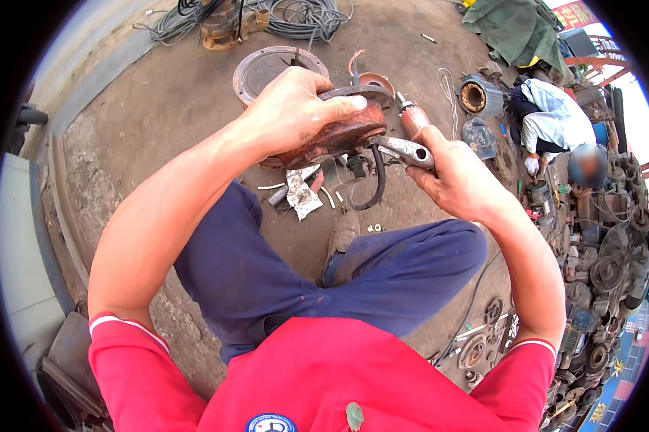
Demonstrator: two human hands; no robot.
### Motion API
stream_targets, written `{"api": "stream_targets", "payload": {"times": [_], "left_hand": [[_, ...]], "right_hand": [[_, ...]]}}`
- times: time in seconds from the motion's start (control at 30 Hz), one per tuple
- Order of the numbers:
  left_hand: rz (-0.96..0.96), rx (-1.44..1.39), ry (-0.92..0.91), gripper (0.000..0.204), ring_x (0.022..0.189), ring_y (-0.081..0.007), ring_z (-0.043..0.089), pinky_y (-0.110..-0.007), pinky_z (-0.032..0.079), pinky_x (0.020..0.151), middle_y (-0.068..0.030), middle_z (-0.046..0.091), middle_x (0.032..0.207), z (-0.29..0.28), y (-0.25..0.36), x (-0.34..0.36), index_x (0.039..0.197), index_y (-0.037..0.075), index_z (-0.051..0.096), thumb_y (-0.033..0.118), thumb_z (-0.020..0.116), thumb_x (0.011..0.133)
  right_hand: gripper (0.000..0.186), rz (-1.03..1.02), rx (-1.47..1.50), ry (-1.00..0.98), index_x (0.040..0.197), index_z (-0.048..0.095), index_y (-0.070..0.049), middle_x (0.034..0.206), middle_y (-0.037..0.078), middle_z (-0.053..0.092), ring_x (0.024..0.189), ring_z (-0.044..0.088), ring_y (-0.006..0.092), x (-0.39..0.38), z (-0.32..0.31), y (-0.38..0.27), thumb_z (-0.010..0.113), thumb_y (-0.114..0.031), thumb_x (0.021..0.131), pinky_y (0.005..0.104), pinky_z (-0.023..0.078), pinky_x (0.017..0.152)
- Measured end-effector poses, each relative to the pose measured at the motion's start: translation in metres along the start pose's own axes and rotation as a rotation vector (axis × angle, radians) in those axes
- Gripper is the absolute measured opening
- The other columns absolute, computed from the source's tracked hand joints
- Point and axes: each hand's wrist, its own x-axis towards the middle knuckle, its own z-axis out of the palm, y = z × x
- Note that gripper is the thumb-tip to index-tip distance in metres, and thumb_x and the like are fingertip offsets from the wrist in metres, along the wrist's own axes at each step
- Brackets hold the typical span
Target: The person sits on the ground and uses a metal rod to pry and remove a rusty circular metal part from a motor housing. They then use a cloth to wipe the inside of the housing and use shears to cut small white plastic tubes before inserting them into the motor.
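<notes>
My left hand grips the rim of a rusty red round cast-metal housing, holding it tilted above the ground with the thumb on its upper flange. A black cable hangs in a curve from its underside. Closed around a grey metal wrench, my right hand holds the tool against the housing's right side. A hole shows in the wrench near my fingers; its far end is partly hidden by the housing. Behind my right hand lies a reddish cylindrical part with a shaft.
A round metal cover and coiled cable lie ahead. A crumpled white wrapper and small pieces lie below the housing. At right, a person crouches near a motor casing and piled metal parts.
</notes>
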Motion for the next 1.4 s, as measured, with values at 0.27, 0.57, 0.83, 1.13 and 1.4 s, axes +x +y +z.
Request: {"api": "stream_targets", "payload": {"times": [0.27,0.57,0.83,1.13,1.4], "left_hand": [[-0.004,0.161,-0.093,0.043,0.061,-0.0089,0.056,-0.032,0.044,0.055,-0.0050,0.062,0.065,0.005,-0.004,0.003,0.087,-0.004,0.072,0.038,0.073,0.089],[-0.018,0.273,-0.127,0.040,0.062,-0.0088,0.057,-0.033,0.044,0.055,-0.0058,0.064,0.066,0.011,0.000,0.000,0.090,-0.002,0.073,0.038,0.074,0.089],[0.023,-0.107,-0.139,0.040,0.069,-0.0089,0.060,-0.028,0.048,0.060,-0.0040,0.068,0.078,-0.003,0.002,-0.014,0.096,-0.004,0.072,0.035,0.077,0.088],[0.154,-0.106,-0.077,0.035,0.068,-0.0051,0.056,-0.026,0.047,0.058,0.0000,0.064,0.074,-0.011,-0.003,-0.015,0.089,-0.001,0.070,0.034,0.075,0.090],[0.023,0.049,-0.111,0.033,0.059,-0.0044,0.049,-0.027,0.040,0.049,0.0017,0.057,0.064,-0.004,0.006,-0.021,0.085,-0.001,0.070,0.031,0.075,0.090]], "right_hand": [[0.011,-0.215,-0.587,-0.015,0.089,0.053,-0.003,0.071,0.015,0.065,0.070,0.068,0.0363,0.004,0.000,-0.013,0.060,-0.008,0.082,0.0460,0.055,0.060],[0.011,-0.255,-0.688,0.062,0.085,0.054,-0.004,0.069,0.012,0.065,0.063,0.068,0.0313,0.004,0.013,-0.015,0.060,-0.014,0.086,0.0415,0.055,0.054],[0.033,-0.135,-0.142,0.235,0.096,0.052,-0.003,0.076,0.016,0.067,0.073,0.067,0.0385,-0.012,0.048,0.013,0.074,-0.025,0.086,0.0455,0.053,0.062],[0.037,-0.245,0.472,0.386,0.106,0.051,0.002,0.080,0.017,0.068,0.070,0.070,0.0331,-0.009,0.094,0.026,0.077,-0.016,0.086,0.0374,0.053,0.059],[0.032,-0.118,-0.165,0.287,0.100,0.052,-0.005,0.076,0.015,0.065,0.069,0.066,0.0367,-0.024,0.059,0.013,0.074,-0.023,0.086,0.0445,0.052,0.059]]}}
